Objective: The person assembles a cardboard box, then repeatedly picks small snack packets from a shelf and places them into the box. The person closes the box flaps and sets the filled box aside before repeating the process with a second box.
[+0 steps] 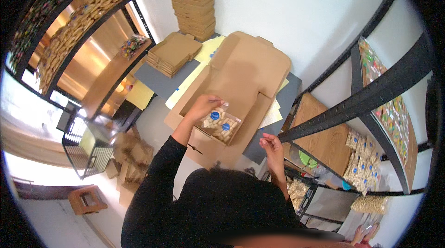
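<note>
An unfolded cardboard box (243, 77) lies before me with its lid raised at the back. My left hand (205, 108) pinches the top edge of a small transparent bag (212, 117) of pale, peanut-like pieces, with a round blue sticker. A second such bag (226, 128) rests beside it in the near corner of the box, partly overlapped. To the right of the box, above the grey tabletop (255, 149), my right hand (273, 148) has loosely curled fingers, slightly apart, and nothing visible in them.
Flat cardboard boxes (175, 51) and a tall box stack (193, 5) stand behind. A black shelf post (347, 104) crosses close on the right, near shelves with bagged pieces (363, 161). Left are more shelves (114, 71). Another person's hands (365, 232) show at lower right.
</note>
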Motion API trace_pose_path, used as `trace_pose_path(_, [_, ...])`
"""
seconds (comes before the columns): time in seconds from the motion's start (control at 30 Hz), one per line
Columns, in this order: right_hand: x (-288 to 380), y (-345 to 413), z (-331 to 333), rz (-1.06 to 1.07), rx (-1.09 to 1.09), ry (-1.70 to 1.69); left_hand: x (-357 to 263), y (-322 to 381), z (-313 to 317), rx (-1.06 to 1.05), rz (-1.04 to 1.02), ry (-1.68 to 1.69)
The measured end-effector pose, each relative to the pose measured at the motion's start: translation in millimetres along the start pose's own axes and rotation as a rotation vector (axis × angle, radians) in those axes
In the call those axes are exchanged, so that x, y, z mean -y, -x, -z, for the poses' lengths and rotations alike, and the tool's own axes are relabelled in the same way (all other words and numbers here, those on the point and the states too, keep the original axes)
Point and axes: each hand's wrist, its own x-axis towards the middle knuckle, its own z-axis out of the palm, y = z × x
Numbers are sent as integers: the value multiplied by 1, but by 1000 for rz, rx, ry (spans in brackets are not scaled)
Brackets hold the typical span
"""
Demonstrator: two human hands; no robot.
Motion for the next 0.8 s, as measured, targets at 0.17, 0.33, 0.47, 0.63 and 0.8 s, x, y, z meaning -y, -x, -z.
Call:
trace_pose_path(0.17, [-22,12,6,-55,-77,-5,20,-19,4,97,25,-83])
trace_pose_path(0.33, [-31,24,3,-43,-144,16,56,-41,-1,231,9,-73])
trace_pose_path(0.47, [-34,28,1,-52,-178,20,74,-40,-12,206,-15,-145])
trace_pose_path(0.63, [-38,27,7,-50,-229,69,63,-30,-21,14,-48,-502])
trace_pose_path(0.8, [-35,25,25,-34,-257,122,49,-23,-23,-5,25,-663])
